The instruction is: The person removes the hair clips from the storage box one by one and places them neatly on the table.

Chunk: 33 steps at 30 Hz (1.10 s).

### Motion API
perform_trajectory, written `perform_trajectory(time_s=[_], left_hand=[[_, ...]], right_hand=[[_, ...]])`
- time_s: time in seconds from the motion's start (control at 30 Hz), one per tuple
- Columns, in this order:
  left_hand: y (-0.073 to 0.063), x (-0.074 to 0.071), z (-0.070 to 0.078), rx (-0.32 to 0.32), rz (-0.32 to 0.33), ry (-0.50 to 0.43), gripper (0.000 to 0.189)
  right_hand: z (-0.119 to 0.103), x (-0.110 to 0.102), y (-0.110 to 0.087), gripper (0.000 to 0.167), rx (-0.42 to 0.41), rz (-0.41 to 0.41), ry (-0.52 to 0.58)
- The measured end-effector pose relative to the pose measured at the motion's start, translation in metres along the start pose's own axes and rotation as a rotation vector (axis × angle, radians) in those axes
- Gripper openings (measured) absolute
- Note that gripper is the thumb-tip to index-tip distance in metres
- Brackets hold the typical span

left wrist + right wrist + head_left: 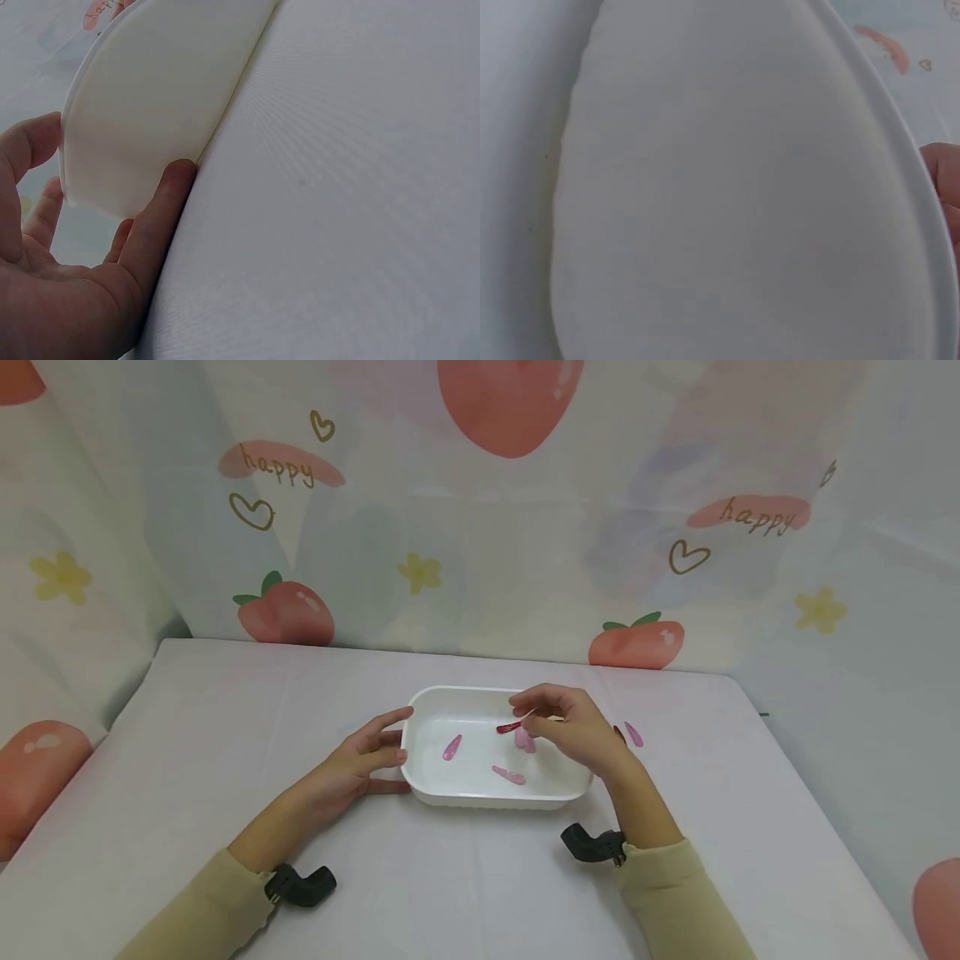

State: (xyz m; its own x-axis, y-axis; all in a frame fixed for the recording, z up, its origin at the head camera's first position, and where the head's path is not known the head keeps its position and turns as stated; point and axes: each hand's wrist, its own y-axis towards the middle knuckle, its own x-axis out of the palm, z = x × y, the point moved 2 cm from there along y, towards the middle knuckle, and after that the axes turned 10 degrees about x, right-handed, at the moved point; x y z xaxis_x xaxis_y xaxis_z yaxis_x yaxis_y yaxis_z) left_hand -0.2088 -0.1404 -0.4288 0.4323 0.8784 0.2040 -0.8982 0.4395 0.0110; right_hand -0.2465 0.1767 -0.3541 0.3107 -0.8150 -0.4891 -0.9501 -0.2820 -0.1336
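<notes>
A white tray (480, 797) sits on the table. My left hand (367, 756) is spread against its left end, fingertips touching the rim; in the left wrist view the left hand (97, 277) also has a digit low along the tray's wall (150, 97). Over the tray's right part, my right hand (566, 722) pinches a red hair clip (508, 727) by one end. Just below those fingertips are pink hair clips (527, 743), partly hidden. A pink hair clip (452, 747) and a pale pink one (508, 775) lie on the tray's floor.
Right of the tray, partly behind my right wrist, a pink clip (633, 734) and a dark red clip (619, 735) lie on the white tablecloth (345, 902). A printed curtain (510, 527) rises behind the table. Both wrists wear black camera mounts (302, 887).
</notes>
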Motion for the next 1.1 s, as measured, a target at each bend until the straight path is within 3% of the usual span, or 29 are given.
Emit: perform_trajectory(time_s=[0.33,0.53,0.73,1.1], left_hand=[[-0.001,-0.001,0.000,-0.010,0.009,-0.009,0.068],[-0.001,0.000,0.001,-0.009,0.010,-0.005,0.065],[-0.001,0.000,0.000,0.000,-0.002,-0.005,0.065],[0.001,-0.001,-0.001,-0.001,0.001,-0.004,0.065]], right_hand=[[0.003,0.018,0.004,0.028,-0.022,-0.081,0.011],[0.008,0.026,0.007,0.028,-0.058,-0.130,-0.104],[0.013,0.035,0.007,0.032,-0.029,-0.202,-0.196],[0.017,0.044,0.008,0.038,-0.013,-0.232,-0.319]])
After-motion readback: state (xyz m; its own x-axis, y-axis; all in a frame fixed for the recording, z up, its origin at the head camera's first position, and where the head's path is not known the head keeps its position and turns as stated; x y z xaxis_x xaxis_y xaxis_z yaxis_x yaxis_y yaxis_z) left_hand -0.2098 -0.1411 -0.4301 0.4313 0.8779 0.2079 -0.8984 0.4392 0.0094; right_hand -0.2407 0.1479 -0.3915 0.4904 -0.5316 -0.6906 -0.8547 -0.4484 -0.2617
